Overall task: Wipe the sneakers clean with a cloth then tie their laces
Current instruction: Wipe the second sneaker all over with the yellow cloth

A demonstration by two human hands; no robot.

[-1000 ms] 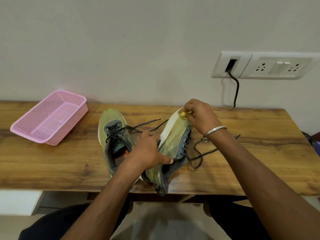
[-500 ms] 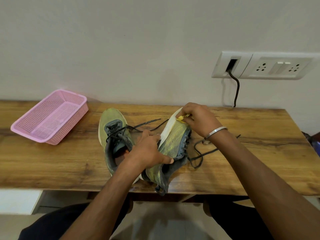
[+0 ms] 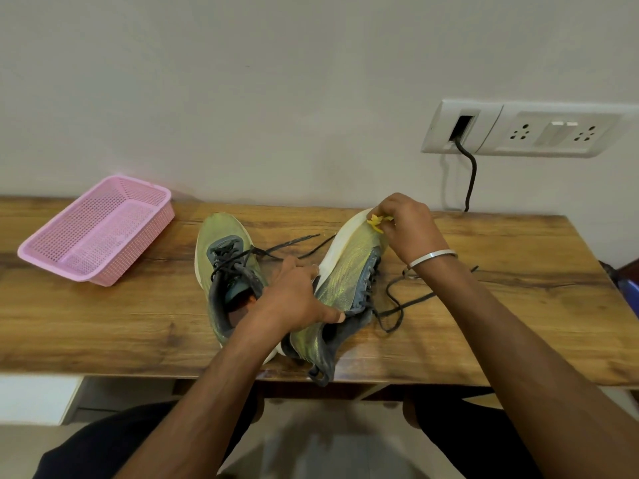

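Note:
Two yellow-green sneakers with grey collars and dark laces lie on the wooden table [image 3: 103, 323]. The left sneaker [image 3: 224, 243] stands upright, laces loose. The right sneaker [image 3: 345, 281] is tipped on its side, white sole facing left. My left hand [image 3: 294, 299] grips the tipped sneaker at its middle, thumb across the upper. At that sneaker's toe my right hand [image 3: 404, 226] holds a small bunched yellow cloth [image 3: 375, 223] against the upper; most of the cloth is hidden in the fingers. The right sneaker's untied laces [image 3: 397, 305] trail on the table under my right wrist.
A pink perforated plastic basket [image 3: 100, 229] sits at the table's back left. A white socket panel [image 3: 529, 129] with a black cable [image 3: 470, 178] hangs on the wall at the back right. The table's front edge runs just below the sneakers' heels.
My right hand has slid with the yellow cloth slightly back and forth over the toe of the tipped sneaker. My left hand and both sneakers have stayed in place.

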